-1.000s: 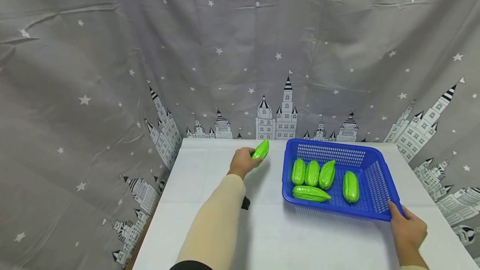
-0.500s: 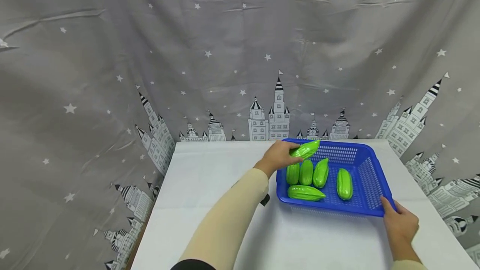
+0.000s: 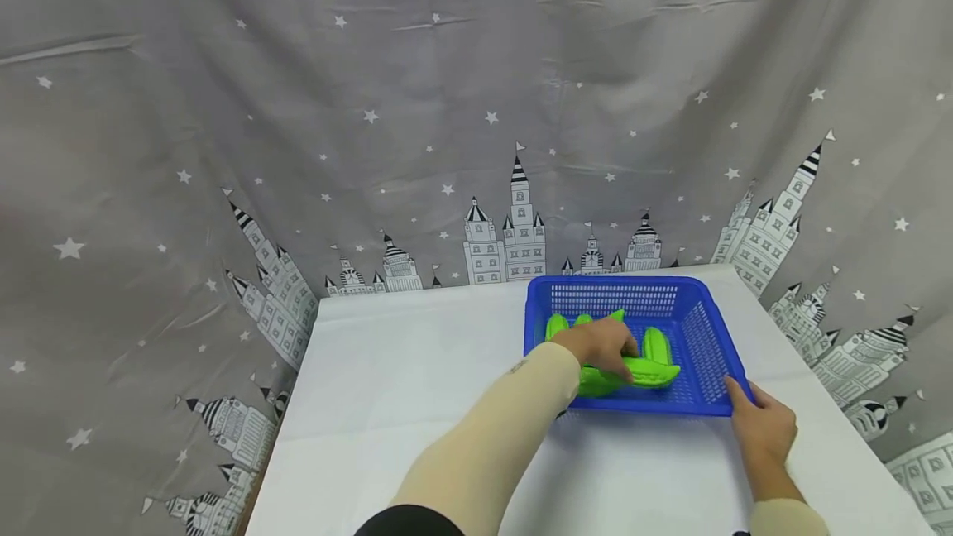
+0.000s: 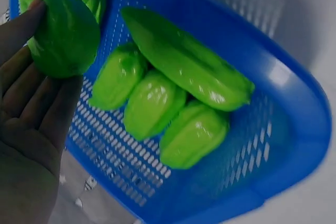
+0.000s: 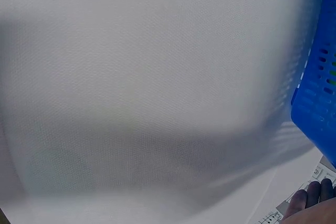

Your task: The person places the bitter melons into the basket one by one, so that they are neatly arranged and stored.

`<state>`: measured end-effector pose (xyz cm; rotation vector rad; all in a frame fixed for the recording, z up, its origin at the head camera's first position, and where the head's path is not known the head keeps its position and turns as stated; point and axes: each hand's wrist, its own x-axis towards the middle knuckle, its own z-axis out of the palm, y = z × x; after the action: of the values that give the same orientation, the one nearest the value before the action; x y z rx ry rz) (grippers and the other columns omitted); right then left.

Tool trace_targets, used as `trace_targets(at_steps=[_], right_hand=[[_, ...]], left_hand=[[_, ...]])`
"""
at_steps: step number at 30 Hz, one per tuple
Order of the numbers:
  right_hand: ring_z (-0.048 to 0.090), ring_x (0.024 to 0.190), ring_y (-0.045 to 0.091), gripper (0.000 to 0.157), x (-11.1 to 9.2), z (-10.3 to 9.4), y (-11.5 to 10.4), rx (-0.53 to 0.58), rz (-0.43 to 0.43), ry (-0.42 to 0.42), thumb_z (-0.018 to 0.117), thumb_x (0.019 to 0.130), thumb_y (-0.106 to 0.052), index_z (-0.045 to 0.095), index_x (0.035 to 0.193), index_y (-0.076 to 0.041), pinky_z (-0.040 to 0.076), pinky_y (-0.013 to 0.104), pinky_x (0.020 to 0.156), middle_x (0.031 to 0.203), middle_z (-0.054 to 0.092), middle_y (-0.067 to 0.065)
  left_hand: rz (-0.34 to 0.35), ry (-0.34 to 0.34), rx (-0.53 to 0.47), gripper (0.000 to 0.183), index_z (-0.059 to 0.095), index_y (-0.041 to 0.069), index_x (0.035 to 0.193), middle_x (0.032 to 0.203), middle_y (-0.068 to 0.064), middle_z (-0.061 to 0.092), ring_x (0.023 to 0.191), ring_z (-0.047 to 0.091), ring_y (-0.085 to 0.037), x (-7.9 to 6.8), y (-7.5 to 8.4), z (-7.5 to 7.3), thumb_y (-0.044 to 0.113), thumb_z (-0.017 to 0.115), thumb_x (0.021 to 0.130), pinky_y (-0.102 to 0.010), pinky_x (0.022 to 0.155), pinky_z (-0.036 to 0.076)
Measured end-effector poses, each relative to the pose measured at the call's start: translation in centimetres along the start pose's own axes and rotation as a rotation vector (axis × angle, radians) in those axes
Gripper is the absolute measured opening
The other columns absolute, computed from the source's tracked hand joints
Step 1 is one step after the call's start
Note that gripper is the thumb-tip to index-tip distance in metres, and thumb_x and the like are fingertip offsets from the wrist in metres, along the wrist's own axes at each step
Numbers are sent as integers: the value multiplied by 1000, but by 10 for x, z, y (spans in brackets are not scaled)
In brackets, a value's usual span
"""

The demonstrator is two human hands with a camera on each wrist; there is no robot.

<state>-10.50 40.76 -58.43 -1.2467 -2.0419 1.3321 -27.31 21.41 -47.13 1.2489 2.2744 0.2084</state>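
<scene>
In the head view my left hand (image 3: 599,346) is inside the blue basket (image 3: 688,346), gripping a bright green ridged gourd (image 3: 658,372) that tapers at one end. The left wrist view shows the thumb on top of this held gourd (image 4: 65,38) and the fingers below. Several like gourds (image 4: 155,103) lie in the basket, three side by side and one lengthwise by the long wall; my left hand and forearm partly cover them in the head view. My right hand (image 3: 765,428) holds the basket's near right corner, thumb at the rim; its fingers (image 5: 313,192) show only partly in the right wrist view.
A white-covered table (image 3: 417,370) extends left of the basket and in front of it. Behind hangs a grey curtain (image 3: 335,147) printed with stars and castles, meeting the table's back edge. My left sleeve (image 3: 499,428) crosses the middle of the table.
My left hand has carried the gourd rightwards from above the table into the basket, down near the front gourd. The right hand keeps holding the corner. The head view has swung slightly to the right.
</scene>
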Motion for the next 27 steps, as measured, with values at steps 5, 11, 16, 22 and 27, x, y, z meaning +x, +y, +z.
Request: trace_targets(at_steps=[5, 11, 16, 22, 27], right_hand=[[47, 130, 48, 61, -2, 7, -7, 11, -26, -3, 64, 98, -41, 56, 133, 8, 35, 55, 110, 128, 55, 29], [49, 128, 49, 62, -2, 8, -12, 10, -43, 2, 64, 98, -40, 55, 133, 10, 37, 56, 108, 127, 55, 30], [47, 129, 49, 64, -1, 6, -12, -4, -15, -12, 62, 99, -42, 52, 136, 10, 36, 56, 108, 130, 54, 30], [46, 130, 49, 67, -1, 3, -6, -6, 20, -22, 61, 99, -44, 51, 136, 10, 36, 56, 108, 131, 53, 31], [48, 128, 49, 68, 0, 4, -1, -17, 35, -24, 60, 99, -45, 50, 137, 11, 39, 56, 106, 131, 53, 32]], left_hand=[[-49, -19, -23, 46, 70, 20, 129, 124, 13, 67, 115, 59, -3, 6, 2, 9, 33, 82, 87, -18, 95, 47], [-123, -32, -103, 43, 73, 24, 124, 119, 15, 68, 117, 58, -4, 17, 1, 20, 36, 84, 84, -25, 99, 47], [-160, -28, -126, 44, 74, 26, 122, 118, 17, 68, 120, 56, -4, 27, 3, 27, 38, 85, 81, -27, 100, 48], [-236, -25, -154, 42, 75, 31, 119, 118, 18, 67, 119, 57, -6, 36, 4, 37, 42, 85, 80, -33, 101, 48], [-279, -21, -175, 38, 77, 32, 116, 115, 19, 67, 113, 58, -5, 41, 7, 44, 42, 85, 80, -34, 100, 48]])
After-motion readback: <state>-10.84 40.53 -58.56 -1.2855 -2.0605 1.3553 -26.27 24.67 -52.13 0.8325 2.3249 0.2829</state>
